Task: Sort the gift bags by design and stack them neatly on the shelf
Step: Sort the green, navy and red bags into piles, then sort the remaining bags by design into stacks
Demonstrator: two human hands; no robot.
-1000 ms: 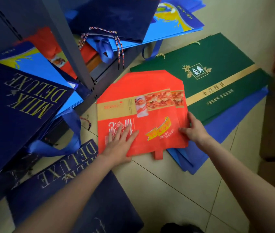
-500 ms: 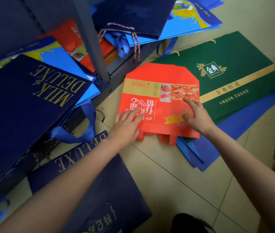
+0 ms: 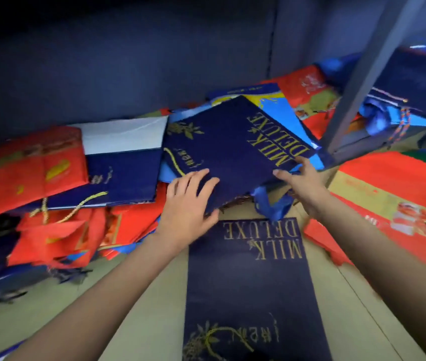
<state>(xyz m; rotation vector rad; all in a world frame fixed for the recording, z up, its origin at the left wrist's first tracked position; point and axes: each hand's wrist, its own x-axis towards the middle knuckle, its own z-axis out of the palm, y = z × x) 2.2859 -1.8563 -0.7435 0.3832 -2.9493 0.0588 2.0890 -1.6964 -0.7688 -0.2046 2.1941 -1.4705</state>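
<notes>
Left hand lies flat, fingers spread, on near corner of navy "MILK DELUXE" bag; right hand grips its near edge, thumb on top. Bag tilts on shelf pile ahead of both hands. Second navy "MILK DELUXE" bag, gold lettering, flat on tiled floor between forearms. Red non-woven bags left of hands, more red ones right, beyond grey shelf post.

Two bare forearms, no sleeves, watch or rings showing; left hand and right hand ungloved
</notes>
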